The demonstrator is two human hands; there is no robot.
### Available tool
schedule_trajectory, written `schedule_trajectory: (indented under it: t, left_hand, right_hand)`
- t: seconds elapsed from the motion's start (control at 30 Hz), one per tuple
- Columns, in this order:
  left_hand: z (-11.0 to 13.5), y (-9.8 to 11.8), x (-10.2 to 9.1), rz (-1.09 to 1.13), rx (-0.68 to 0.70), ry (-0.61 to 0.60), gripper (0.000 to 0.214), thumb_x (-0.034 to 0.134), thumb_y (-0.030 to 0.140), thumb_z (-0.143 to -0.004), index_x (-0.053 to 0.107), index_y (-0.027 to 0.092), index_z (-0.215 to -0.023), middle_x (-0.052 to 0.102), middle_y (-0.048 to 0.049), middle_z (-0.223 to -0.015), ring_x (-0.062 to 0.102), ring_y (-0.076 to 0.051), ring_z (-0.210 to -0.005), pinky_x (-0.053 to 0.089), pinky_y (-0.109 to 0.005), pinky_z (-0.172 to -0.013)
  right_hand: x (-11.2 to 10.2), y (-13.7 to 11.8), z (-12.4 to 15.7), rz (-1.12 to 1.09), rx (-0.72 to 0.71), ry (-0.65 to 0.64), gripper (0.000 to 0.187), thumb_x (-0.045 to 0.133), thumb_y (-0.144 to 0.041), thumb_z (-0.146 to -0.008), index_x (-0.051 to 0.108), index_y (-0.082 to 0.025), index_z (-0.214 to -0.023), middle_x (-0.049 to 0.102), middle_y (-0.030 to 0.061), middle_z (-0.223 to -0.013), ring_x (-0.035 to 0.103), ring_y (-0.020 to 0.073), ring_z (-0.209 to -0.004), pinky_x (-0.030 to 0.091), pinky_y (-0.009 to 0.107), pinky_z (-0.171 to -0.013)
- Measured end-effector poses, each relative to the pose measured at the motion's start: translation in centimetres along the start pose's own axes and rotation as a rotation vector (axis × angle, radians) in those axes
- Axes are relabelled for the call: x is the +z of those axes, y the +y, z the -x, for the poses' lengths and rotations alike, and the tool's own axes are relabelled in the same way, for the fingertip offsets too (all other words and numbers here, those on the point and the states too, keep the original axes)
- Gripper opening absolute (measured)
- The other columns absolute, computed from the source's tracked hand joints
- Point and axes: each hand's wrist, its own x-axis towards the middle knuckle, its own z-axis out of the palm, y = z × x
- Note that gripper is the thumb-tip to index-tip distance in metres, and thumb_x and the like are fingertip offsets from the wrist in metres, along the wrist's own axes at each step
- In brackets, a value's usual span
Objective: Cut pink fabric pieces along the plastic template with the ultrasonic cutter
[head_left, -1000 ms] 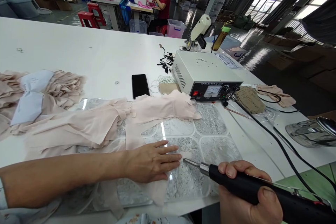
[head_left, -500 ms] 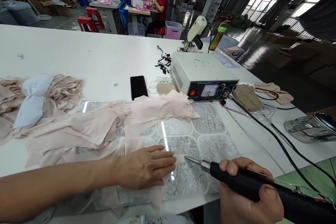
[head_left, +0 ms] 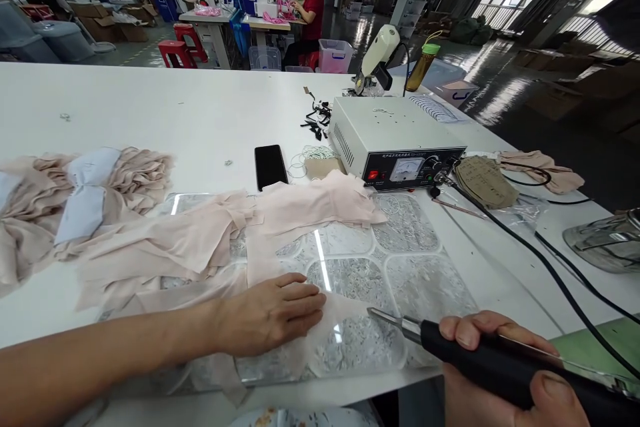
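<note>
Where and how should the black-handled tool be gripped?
Likely best by the thick black handle, from the right, fingers on the far side, thumb near, as the right hand has it: the handle slants that way, while the slender metal tip points left toward the fabric.

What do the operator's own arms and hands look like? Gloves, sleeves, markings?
Both hands are bare, no gloves. Left hand: no ring visible; no watch or bracelet on the wrist. Left forearm: no sleeve on the part in frame. Right hand: partly hidden, no ring visible on what shows; its wrist and forearm are out of view. No clear markings on either.
</note>
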Motion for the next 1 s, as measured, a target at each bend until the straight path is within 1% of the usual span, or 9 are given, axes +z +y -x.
schedule_trajectory:
  t: [0.17,0.23,0.33,0.43,0.53,0.6,0.8,0.87,1.0]
  left_hand:
    - [-0.4,0.0,-0.1,-0.033,0.028,-0.026,0.031,0.037,0.012,-0.1,0.062,0.009,-0.118,0.061,-0.0127,-0.126,0.054,-0.023,-0.117,0.043,-0.041,-0.102]
    - [-0.7,0.0,-0.1,-0.033,0.045,-0.061,0.032,0.037,0.013,-0.1,0.06,0.01,-0.123,0.057,-0.0107,-0.133,0.05,-0.025,-0.124,0.04,-0.043,-0.105]
    - [-1.0,-0.1,0.0,0.0,0.069,-0.142,0.034,0.037,0.015,-0.1,0.057,0.012,-0.127,0.05,-0.0085,-0.141,0.04,-0.026,-0.134,0.034,-0.047,-0.112]
    - [-1.2,-0.3,0.0,0.036,0.06,-0.189,0.034,0.038,0.014,-0.099,0.056,0.011,-0.128,0.053,-0.0099,-0.137,0.039,-0.027,-0.135,0.03,-0.05,-0.114]
    - [-1.2,-0.3,0.0,0.065,0.05,-0.169,0.033,0.039,0.013,-0.098,0.058,0.01,-0.125,0.058,-0.0118,-0.131,0.044,-0.027,-0.132,0.03,-0.05,-0.114]
    - [-1.3,-0.3,0.0,0.082,0.048,-0.15,0.033,0.04,0.012,-0.098,0.057,0.01,-0.126,0.059,-0.0125,-0.13,0.044,-0.026,-0.132,0.03,-0.05,-0.114]
    - [-1.5,-0.3,-0.1,0.123,-0.002,-0.249,0.046,0.043,0.014,-0.093,0.045,0.01,-0.138,0.044,-0.0102,-0.145,0.033,-0.025,-0.139,0.027,-0.05,-0.117]
    - [-1.4,-0.3,0.0,0.135,0.005,-0.236,0.043,0.042,0.014,-0.094,0.047,0.009,-0.136,0.047,-0.0105,-0.143,0.036,-0.025,-0.138,0.027,-0.049,-0.117]
    - [-1.3,-0.3,0.1,0.146,0.029,-0.157,0.034,0.04,0.011,-0.097,0.056,0.009,-0.127,0.057,-0.0113,-0.133,0.047,-0.024,-0.129,0.026,-0.047,-0.117]
  right_hand:
    - [-1.0,0.4,-0.1,-0.027,0.001,-0.017,0.015,0.049,-0.031,-0.055,0.048,-0.02,-0.065,0.045,-0.003,-0.06,0.048,0.0134,-0.048,0.045,0.033,-0.045]
    - [-1.1,0.3,0.0,-0.024,-0.008,-0.033,0.014,0.049,-0.031,-0.055,0.047,-0.02,-0.064,0.045,-0.0025,-0.06,0.048,0.0138,-0.048,0.045,0.033,-0.045]
    - [-0.9,-0.1,0.1,0.012,-0.017,-0.017,0.015,0.047,-0.031,-0.055,0.048,-0.02,-0.065,0.047,-0.0015,-0.059,0.047,0.0139,-0.048,0.043,0.033,-0.044]
    - [-0.6,-0.4,0.1,0.032,-0.026,0.011,0.016,0.044,-0.031,-0.054,0.047,-0.02,-0.065,0.045,-0.0022,-0.058,0.046,0.0137,-0.047,0.042,0.033,-0.045]
    - [-0.6,-0.5,0.1,0.036,-0.023,0.02,0.017,0.043,-0.033,-0.053,0.046,-0.02,-0.065,0.045,-0.0024,-0.057,0.045,0.0134,-0.047,0.041,0.032,-0.045]
    - [-0.7,-0.4,0.1,0.033,-0.018,0.018,0.017,0.043,-0.033,-0.054,0.046,-0.021,-0.064,0.045,-0.0022,-0.057,0.045,0.0135,-0.048,0.041,0.032,-0.046]
    - [-0.9,-0.3,0.3,0.012,-0.003,0.012,0.018,0.045,-0.035,-0.057,0.048,-0.021,-0.068,0.046,-0.0014,-0.06,0.044,0.0139,-0.049,0.04,0.032,-0.047]
    - [-1.0,-0.3,0.4,0.005,0.003,0.005,0.019,0.047,-0.036,-0.058,0.048,-0.021,-0.07,0.046,-0.0011,-0.061,0.045,0.0144,-0.05,0.04,0.033,-0.048]
    - [-1.7,-0.1,0.3,0.0,0.01,0.01,0.019,0.047,-0.036,-0.058,0.048,-0.021,-0.069,0.046,-0.0011,-0.062,0.045,0.0144,-0.05,0.041,0.033,-0.049]
